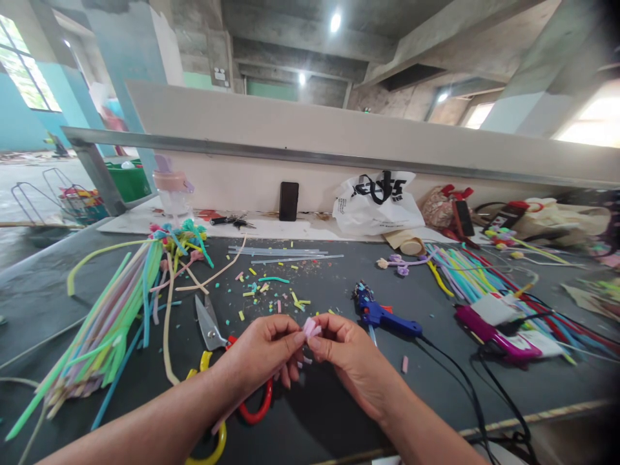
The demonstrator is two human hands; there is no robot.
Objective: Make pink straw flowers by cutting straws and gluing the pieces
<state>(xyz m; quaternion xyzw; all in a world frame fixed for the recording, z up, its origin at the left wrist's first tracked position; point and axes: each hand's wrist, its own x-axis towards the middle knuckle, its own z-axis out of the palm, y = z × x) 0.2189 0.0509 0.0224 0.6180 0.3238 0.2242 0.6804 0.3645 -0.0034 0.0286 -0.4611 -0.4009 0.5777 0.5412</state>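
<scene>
1. The dark table point(320, 423) spread out below you!
2. Your left hand point(268, 345) and right hand point(346, 349) met, each grip pinched closed on a pink piece point(310, 328)!
3. A blue glue gun point(390, 320) lay to the right.
4. That pink piece sat between both hands!

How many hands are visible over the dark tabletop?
2. The left hand is left of the pale pink piece, the right hand right of it; both pinch it. No other hand is visible there.
</scene>
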